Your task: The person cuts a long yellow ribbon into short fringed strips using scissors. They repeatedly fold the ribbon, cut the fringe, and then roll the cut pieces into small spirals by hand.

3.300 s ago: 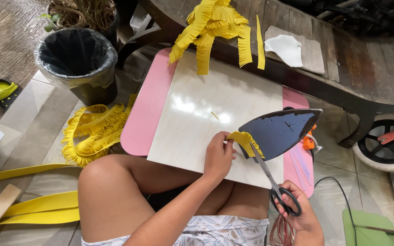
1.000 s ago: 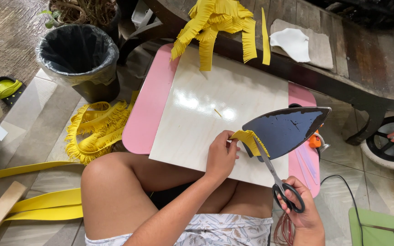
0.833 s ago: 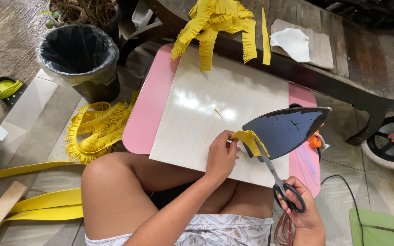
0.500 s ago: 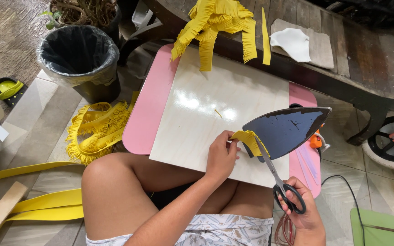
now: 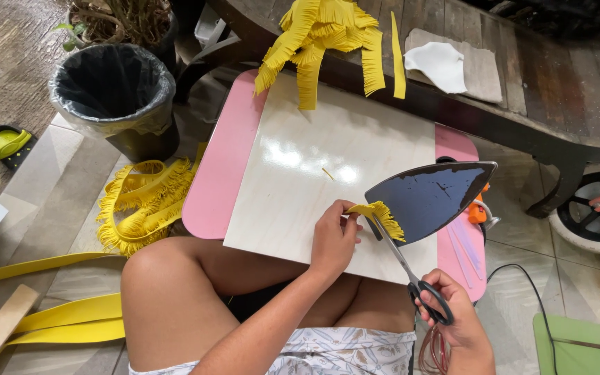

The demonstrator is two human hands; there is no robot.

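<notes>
The left hand (image 5: 332,238) is pinching one end of a yellow fringed strip (image 5: 382,217) between thumb and fingers (image 5: 347,210), holding it just above the near right part of the pale board (image 5: 314,173). The board is lying on a pink worktop (image 5: 223,160) set over the person's knees.

The right hand (image 5: 458,321) is gripping the black handles of the scissors (image 5: 418,281), with fingers clenched through the loops. The blades are pointing up and away from the person, and their tips are meeting the fringed strip near the left hand. Whether the blades are parted or closed at the strip cannot be told.

A dark, pointed iron-shaped piece (image 5: 428,198) is sitting just behind the strip, overlapping the right edge of the board. An orange tool (image 5: 478,210) is lying partly hidden behind it on the pink worktop.

More yellow fringe (image 5: 321,35) is hanging from the dark wooden bench (image 5: 522,90) beyond the board. A coil of yellow fringe (image 5: 144,208) is lying on the floor to the left, near a black-lined bin (image 5: 116,94).
</notes>
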